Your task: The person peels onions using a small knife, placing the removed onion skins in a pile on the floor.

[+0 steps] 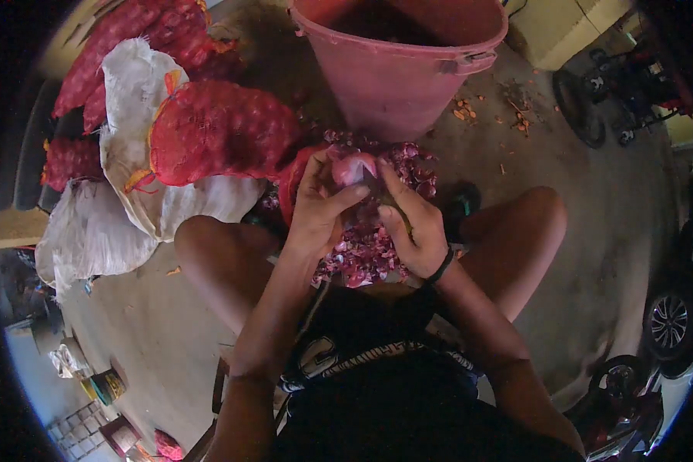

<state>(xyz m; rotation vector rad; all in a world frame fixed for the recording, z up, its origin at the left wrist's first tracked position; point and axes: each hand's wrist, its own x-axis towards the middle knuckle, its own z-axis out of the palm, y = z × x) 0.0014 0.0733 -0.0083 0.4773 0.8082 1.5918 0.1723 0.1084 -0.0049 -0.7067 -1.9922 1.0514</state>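
My left hand is closed around a red onion, with the thumb along its lower side. A pale, peeled-looking patch shows on the onion. Close against it, my right hand is closed on a small knife. The dark blade points up at the onion, and most of the handle is hidden in the palm. Below both hands lies a heap of onion skins, purple and loose, between my knees.
A large pink tub stands just beyond the hands. Red mesh sacks of onions and white woven sacks are piled at left. Scraps litter the floor right of the tub. Wheeled vehicles stand along the right side.
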